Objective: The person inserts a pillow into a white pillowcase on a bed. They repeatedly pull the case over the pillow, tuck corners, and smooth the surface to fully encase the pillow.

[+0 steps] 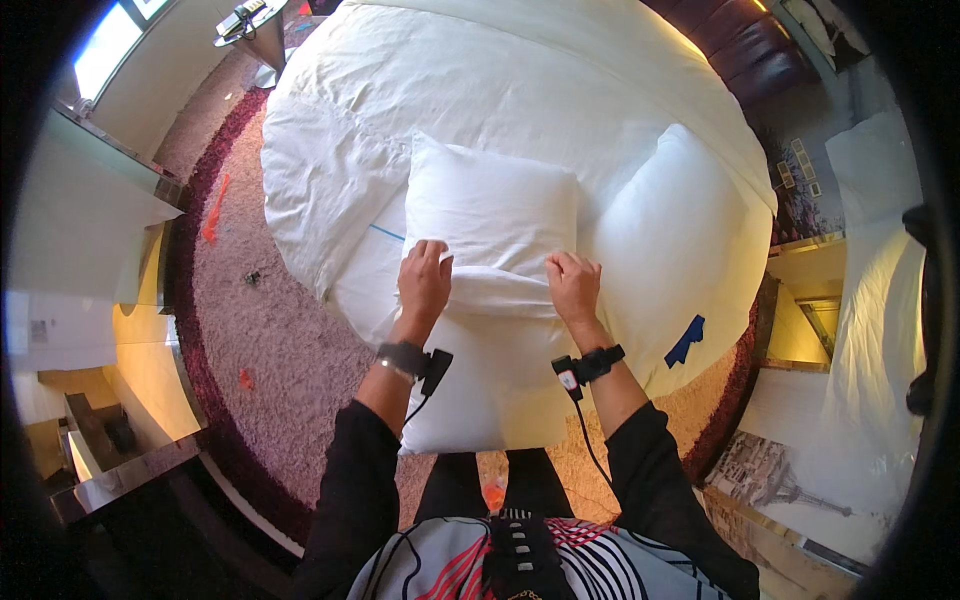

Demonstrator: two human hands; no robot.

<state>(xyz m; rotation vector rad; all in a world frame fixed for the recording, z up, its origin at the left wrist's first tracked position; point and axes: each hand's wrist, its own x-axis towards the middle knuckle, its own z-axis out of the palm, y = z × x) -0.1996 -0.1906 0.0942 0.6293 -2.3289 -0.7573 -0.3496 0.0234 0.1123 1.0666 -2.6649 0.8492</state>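
A white pillow (491,202) lies flat in front of me on a round bed (480,75) with white bedding. At its near side, a loose fold of white pillowcase fabric (502,291) runs crosswise. My left hand (425,281) pinches the left end of this fabric with curled fingers, and my right hand (574,281) does the same at the right end. More plump white cloth (487,382) stretches from the fold towards my legs; whether it belongs to the same pillow I cannot tell. Another white pillow (660,217) rests at the right.
A dark blue cloth strip (684,341) lies on the bed's right side. Pink shag carpet (277,352) surrounds the bed, with orange scraps (215,214) and a small dark object (252,277) on it. A telephone (244,15) stands on a side table at the far left.
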